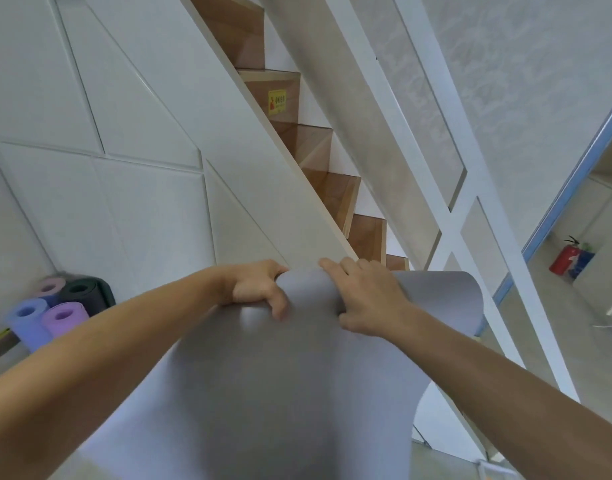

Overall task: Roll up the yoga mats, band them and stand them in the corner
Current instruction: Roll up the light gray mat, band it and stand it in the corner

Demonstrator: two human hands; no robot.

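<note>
A grey yoga mat [290, 382] hangs lifted in front of me, unrolled, its top edge curling over at the far end. My left hand [256, 289] grips that top edge on the left, fingers curled round it. My right hand [363, 299] holds the same edge just to the right, fingers curled over the fold. The mat's right corner [450, 299] flops free beyond my right hand. Several rolled mats stand in the corner at lower left: a blue one [29, 322], a purple one [63, 317], a pink one [49, 287] and a dark one [82, 291].
A white panelled wall [89, 133] runs under a wooden staircase [318, 150] straight ahead. White railing bars [453, 202] cross on the right. A red fire extinguisher [564, 258] sits in a niche at far right. A small block [1, 342] lies beside the rolled mats.
</note>
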